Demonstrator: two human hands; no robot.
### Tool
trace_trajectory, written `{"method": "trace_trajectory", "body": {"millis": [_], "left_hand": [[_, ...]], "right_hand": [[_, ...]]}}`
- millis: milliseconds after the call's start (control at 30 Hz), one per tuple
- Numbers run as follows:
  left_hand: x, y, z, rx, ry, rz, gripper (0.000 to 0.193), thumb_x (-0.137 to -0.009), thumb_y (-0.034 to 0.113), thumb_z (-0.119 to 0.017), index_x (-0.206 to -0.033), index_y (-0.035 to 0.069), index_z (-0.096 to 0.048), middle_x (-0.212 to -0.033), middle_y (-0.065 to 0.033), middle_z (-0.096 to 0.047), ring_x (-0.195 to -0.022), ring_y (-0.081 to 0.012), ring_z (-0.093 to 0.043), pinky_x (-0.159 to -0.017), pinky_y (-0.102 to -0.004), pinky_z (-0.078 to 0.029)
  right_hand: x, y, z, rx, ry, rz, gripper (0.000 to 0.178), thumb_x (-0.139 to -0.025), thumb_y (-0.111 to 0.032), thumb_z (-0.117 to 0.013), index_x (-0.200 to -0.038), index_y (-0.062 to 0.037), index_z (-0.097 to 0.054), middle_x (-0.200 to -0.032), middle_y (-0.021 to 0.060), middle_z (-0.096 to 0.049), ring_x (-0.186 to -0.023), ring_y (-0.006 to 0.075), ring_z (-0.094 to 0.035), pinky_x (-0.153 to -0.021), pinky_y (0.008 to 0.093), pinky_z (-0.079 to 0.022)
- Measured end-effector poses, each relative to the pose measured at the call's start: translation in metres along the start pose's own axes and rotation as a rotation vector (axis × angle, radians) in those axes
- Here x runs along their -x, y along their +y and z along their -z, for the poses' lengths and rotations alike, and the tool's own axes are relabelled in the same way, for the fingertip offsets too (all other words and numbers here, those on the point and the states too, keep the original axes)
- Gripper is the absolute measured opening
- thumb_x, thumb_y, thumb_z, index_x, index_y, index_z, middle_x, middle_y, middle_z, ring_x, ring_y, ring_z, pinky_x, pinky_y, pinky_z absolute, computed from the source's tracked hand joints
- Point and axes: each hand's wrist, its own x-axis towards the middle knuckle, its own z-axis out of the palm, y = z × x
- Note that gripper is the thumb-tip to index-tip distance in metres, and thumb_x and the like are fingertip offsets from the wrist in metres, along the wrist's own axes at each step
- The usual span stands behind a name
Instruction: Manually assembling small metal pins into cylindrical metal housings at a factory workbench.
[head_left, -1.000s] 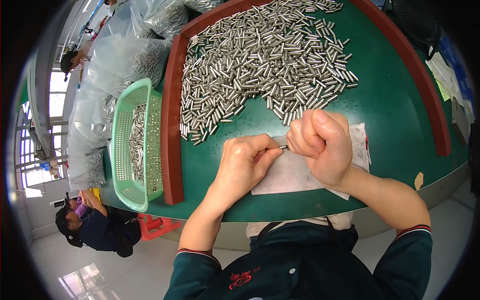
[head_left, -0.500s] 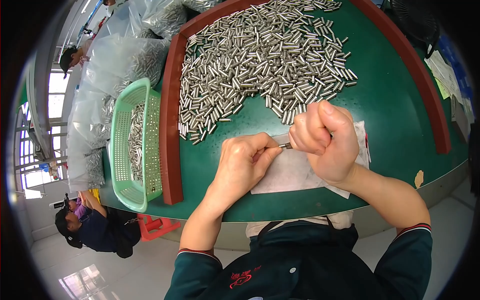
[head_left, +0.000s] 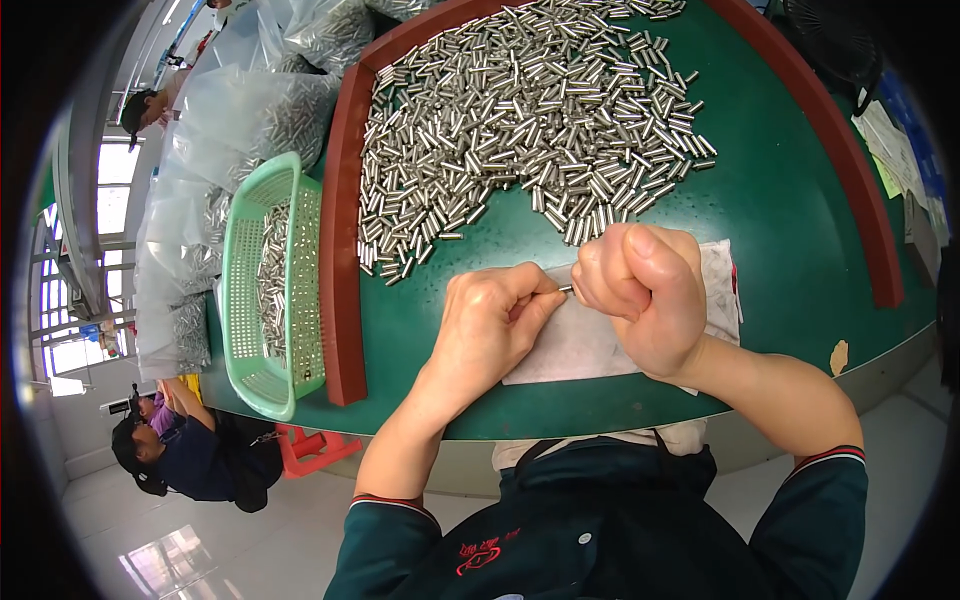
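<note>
Over a whitish cloth, my two hands meet at a small metal pin. Thumb and forefinger of my left hand pinch the pin's left end, and only a short bit of it shows. My right hand is curled into a fist at the pin's other end, thumb on top. What lies inside that fist is hidden. Just beyond my hands spreads a large heap of short shiny metal pins on the green tabletop.
Red-brown rails border the heap at left and right. A green plastic basket with pins stands outside the left rail, beside clear bags of pins. Papers and a black fan are at far right. A person sits at left.
My right fist has shifted slightly left, closer to my left fingers, so less of the pin shows between them. My left hand has stayed nearly still.
</note>
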Motion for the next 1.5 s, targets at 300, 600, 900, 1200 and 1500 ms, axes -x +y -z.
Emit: {"method": "trace_trajectory", "body": {"millis": [300, 600, 900, 1200, 1500], "left_hand": [[0.004, 0.0, 0.004, 0.05, 0.037, 0.052, 0.008, -0.071, 0.005, -0.061, -0.068, -0.001, -0.055, -0.05, -0.0064, -0.049, -0.044, -0.0146, -0.047, -0.043, -0.0264, -0.037], [-0.005, -0.031, 0.02, 1.79, -0.145, 0.363, 0.008, -0.081, 0.011, -0.055, -0.083, 0.007, -0.048, -0.074, -0.003, -0.048, -0.052, -0.0034, -0.032, -0.045, -0.0151, -0.028], [-0.007, -0.035, 0.02, 1.656, -0.086, 0.353, 0.015, -0.083, 0.013, -0.053, -0.095, 0.006, -0.052, -0.077, -0.0037, -0.053, -0.051, -0.0028, -0.032, -0.044, -0.0154, -0.026], [-0.004, -0.046, 0.052, 1.067, 0.251, 0.294, 0.021, -0.086, 0.021, -0.05, -0.073, 0.005, -0.052, -0.053, 0.0058, -0.037, -0.045, -0.0039, -0.028, -0.043, -0.0192, -0.025], [-0.003, -0.045, 0.048, -0.217, 0.296, 0.177, 0.011, -0.064, 0.004, -0.066, -0.074, 0.003, -0.061, -0.044, -0.0068, -0.04, -0.039, -0.0169, -0.04, -0.042, -0.0302, -0.033]], "right_hand": [[-0.003, -0.001, -0.004, -0.079, 0.056, -0.034, 0.036, -0.085, -0.014, -0.034, -0.051, -0.0076, -0.026, -0.046, -0.0025, -0.026, -0.044, 0.0058, -0.023, -0.042, 0.0226, -0.02], [-0.004, -0.006, -0.005, -0.128, 0.057, -0.054, 0.037, -0.085, -0.016, -0.032, -0.05, -0.0083, -0.026, -0.043, -0.0012, -0.026, -0.04, 0.0068, -0.02, -0.041, 0.0229, -0.018], [-0.008, -0.005, -0.004, -0.142, 0.062, -0.084, 0.038, -0.085, -0.019, -0.033, -0.049, -0.009, -0.026, -0.041, -0.0011, -0.026, -0.039, 0.0068, -0.018, -0.039, 0.0232, -0.017], [-0.009, -0.005, -0.003, -0.129, 0.072, -0.083, 0.04, -0.086, -0.021, -0.033, -0.048, -0.0099, -0.025, -0.041, -0.0009, -0.025, -0.039, 0.0076, -0.018, -0.04, 0.0238, -0.017], [-0.01, -0.005, -0.002, -0.121, 0.067, -0.097, 0.039, -0.085, -0.021, -0.033, -0.048, -0.0102, -0.026, -0.041, -0.0009, -0.026, -0.039, 0.0078, -0.019, -0.039, 0.0238, -0.018]]}}
